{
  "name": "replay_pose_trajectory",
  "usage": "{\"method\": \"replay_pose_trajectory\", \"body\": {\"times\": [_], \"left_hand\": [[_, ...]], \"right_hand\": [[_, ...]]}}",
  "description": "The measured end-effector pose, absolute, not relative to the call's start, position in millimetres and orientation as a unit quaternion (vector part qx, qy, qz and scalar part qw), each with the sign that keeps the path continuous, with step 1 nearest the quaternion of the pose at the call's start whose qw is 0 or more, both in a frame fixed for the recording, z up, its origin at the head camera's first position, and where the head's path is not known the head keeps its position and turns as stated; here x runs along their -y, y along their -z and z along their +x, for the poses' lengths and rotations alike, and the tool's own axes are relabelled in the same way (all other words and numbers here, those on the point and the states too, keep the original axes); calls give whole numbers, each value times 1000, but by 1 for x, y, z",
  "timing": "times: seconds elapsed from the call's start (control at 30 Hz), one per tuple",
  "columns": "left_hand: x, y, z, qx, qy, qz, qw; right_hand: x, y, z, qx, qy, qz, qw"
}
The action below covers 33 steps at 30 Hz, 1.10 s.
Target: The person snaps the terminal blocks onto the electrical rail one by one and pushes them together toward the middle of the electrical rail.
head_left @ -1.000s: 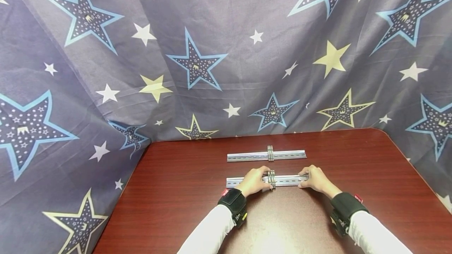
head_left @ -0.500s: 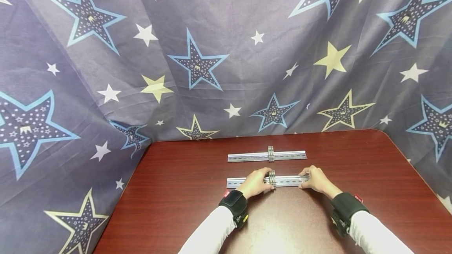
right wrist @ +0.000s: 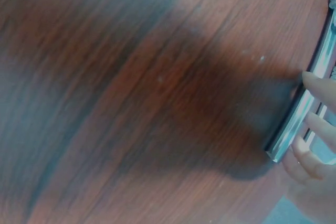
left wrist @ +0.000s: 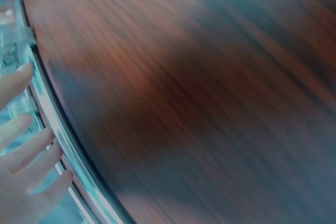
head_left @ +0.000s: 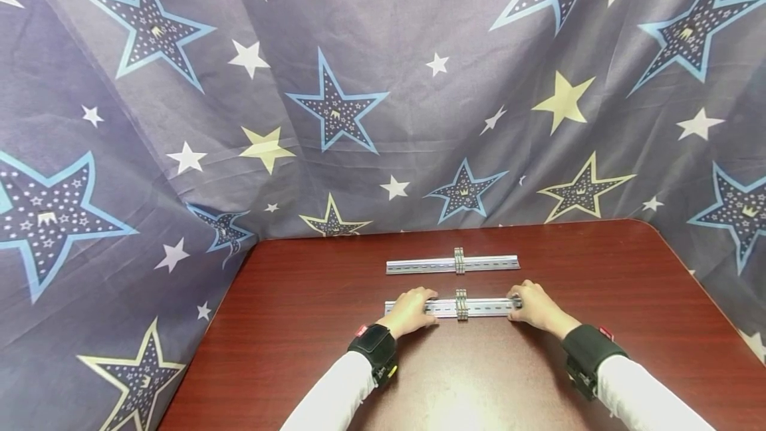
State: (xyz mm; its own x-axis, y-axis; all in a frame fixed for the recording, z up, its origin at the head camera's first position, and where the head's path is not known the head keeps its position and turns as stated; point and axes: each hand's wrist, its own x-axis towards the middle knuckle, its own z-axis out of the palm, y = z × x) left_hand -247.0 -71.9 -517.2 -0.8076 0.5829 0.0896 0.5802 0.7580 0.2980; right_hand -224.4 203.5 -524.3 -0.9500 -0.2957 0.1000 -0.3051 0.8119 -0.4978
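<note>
A slotted metal DIN rail (head_left: 492,308) lies across the near part of the table, with a small cluster of thin terminal blocks (head_left: 461,304) at its middle. Left of those blocks, my left hand (head_left: 409,312) straddles the rail, thumb on the near side and fingers on the far side. Its fingers (left wrist: 32,149) look spread and fairly straight in the left wrist view, apart from the blocks. At the rail's right end, my right hand (head_left: 538,307) grips it; the right wrist view shows the thumb against the rail's near edge (right wrist: 294,121).
Behind lies a second DIN rail (head_left: 419,267), roughly parallel, carrying a similar cluster of terminal blocks (head_left: 459,261). Both stand on a reddish wooden table (head_left: 299,298). A star-patterned cloth (head_left: 383,118) hangs along the back and sides.
My left hand has come off the terminal blocks and shifted left along the near rail. The right hand stays at the rail's right end, almost unmoved.
</note>
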Motion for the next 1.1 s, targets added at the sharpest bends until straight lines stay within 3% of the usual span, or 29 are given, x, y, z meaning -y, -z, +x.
{"method": "replay_pose_trajectory", "body": {"times": [0.3,0.5,1.1], "left_hand": [[100,521,-239,-949,-124,288,-38],[107,523,-240,-958,-113,262,-44],[111,524,-242,-959,-115,251,-64]], "right_hand": [[-201,522,-221,962,-226,156,9],[-199,521,-221,960,-216,174,40],[-200,522,-224,958,-196,199,61]]}}
